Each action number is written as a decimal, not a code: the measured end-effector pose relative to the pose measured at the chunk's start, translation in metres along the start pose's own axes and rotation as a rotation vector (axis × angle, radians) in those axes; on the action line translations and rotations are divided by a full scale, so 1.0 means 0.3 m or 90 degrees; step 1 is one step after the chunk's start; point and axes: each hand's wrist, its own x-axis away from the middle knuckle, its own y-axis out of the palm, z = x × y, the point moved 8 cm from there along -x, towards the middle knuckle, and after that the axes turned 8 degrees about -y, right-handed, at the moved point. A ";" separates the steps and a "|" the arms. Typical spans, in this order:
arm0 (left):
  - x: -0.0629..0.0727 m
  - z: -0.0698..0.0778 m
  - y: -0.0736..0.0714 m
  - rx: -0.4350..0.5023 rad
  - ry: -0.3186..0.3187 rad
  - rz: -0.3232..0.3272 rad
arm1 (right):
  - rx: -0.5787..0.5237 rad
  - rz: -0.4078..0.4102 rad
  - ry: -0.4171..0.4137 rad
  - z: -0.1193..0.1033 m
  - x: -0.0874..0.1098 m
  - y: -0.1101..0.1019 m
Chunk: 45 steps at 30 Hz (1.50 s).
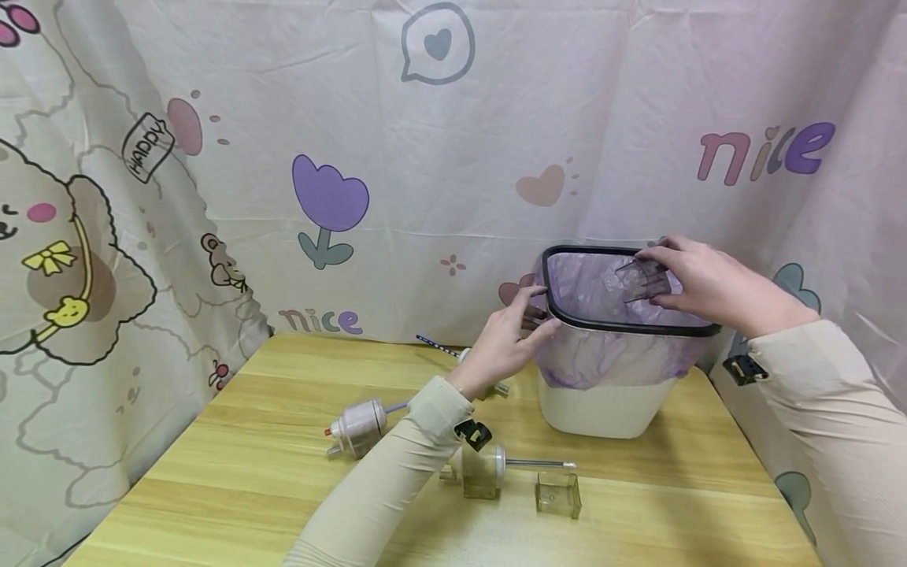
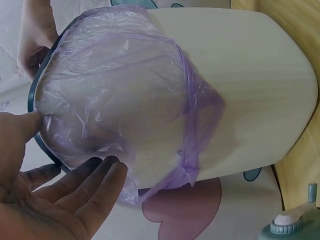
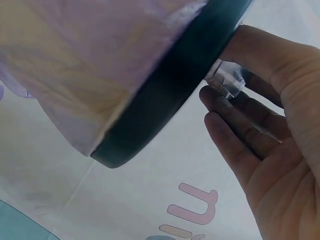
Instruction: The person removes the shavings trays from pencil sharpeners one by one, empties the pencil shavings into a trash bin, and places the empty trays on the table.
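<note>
A white trash bin [image 1: 602, 409] with a black rim [image 1: 631, 328] stands at the table's back right, lined with a thin purple bag [image 1: 609, 358]. Over its mouth, my right hand [image 1: 708, 279] pinches a small clear plastic box [image 3: 231, 80]; only part of the box shows between thumb and fingers. My left hand [image 1: 506, 339] is at the bin's left side, its thumb at the rim and its fingers extended beside the bag, as the left wrist view shows. Another clear drawer-like box [image 1: 558, 498] lies on the table in front of the bin.
A hand-crank pencil sharpener [image 1: 484, 470] with a grey pencil lies below the left forearm. A second sharpener [image 1: 360, 429] with a purple-blue pencil is to the left. Behind the left hand, a third is partly hidden, its dotted pencil [image 1: 438, 345] showing. Printed curtains surround the wooden table [image 1: 283, 402].
</note>
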 end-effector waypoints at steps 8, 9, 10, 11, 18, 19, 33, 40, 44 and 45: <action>0.002 -0.003 -0.004 -0.001 0.010 -0.006 | 0.021 -0.004 -0.018 -0.010 0.005 -0.003; 0.003 -0.004 -0.003 -0.001 0.010 -0.008 | 0.022 -0.006 -0.017 -0.012 0.005 -0.003; 0.003 -0.004 -0.003 -0.002 0.011 -0.009 | 0.022 -0.010 -0.016 -0.013 0.005 -0.002; 0.004 -0.005 -0.003 -0.003 0.010 -0.009 | 0.024 -0.013 -0.016 -0.014 0.004 -0.001; 0.005 -0.007 0.001 0.000 0.008 -0.016 | 0.042 -0.017 -0.034 -0.026 0.001 -0.001; 0.005 -0.007 0.002 0.000 0.008 -0.017 | 0.046 -0.015 -0.039 -0.028 0.001 -0.001; 0.006 -0.009 0.002 -0.007 -0.001 -0.011 | 0.089 0.016 -0.093 -0.065 -0.005 0.000; 0.005 -0.006 0.006 -0.004 -0.007 -0.012 | 0.105 0.052 -0.118 -0.102 -0.015 -0.010; 0.004 -0.008 0.010 -0.001 -0.012 -0.015 | 0.108 0.061 -0.130 -0.113 -0.017 -0.014; 0.004 -0.007 0.010 -0.002 -0.011 -0.014 | 0.111 0.063 -0.131 -0.114 -0.017 -0.016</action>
